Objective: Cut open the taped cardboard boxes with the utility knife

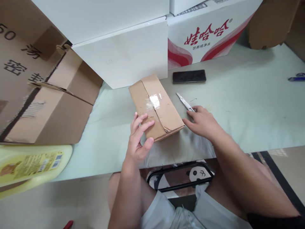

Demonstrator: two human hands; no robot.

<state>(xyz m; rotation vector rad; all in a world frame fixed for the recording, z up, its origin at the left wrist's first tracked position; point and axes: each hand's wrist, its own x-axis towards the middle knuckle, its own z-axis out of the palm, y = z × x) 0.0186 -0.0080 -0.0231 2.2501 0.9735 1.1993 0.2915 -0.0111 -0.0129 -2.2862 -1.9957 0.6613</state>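
Note:
A small brown cardboard box (164,106) sits at an angle on the cloth-covered table, with shiny clear tape across its closed flaps. My left hand (140,136) rests at its near left corner, fingers spread over the top and thumb by the front edge. To the right of the box lies a utility knife (183,101), its blade end pointing away from me. My right hand (201,122) is at the knife's near end, index finger touching it and thumb stretched out apart near the box's right corner.
A dark phone (189,76) lies behind the knife. White cartons (128,54) and a red-and-white carton (202,41) stand at the back. Large brown boxes (64,114) and a yellow bottle (35,162) are on the left. Blue objects (297,78) lie at far right.

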